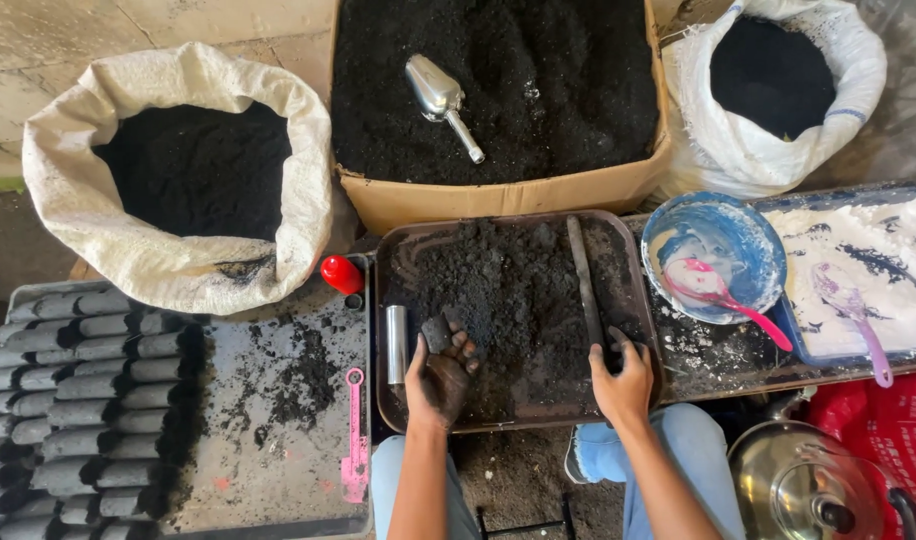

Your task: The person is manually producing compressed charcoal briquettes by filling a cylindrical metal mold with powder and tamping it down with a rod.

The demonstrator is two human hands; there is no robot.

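Scoop (441, 99) in box (498, 195), sacks beside — blue bowl (713, 250)

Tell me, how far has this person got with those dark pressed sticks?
Done: rows of dark pressed sticks fill the grey tray on the left. In hand: the left hand holds a dark lump over the brown tray of black mix, while the right hand grips a flat bar. Left: much loose mix remains, and the box and sacks hold more.

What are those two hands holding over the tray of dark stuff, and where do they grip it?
The left hand pinches a small dark block at its lower end. The right hand grips the near end of a long flat bar.
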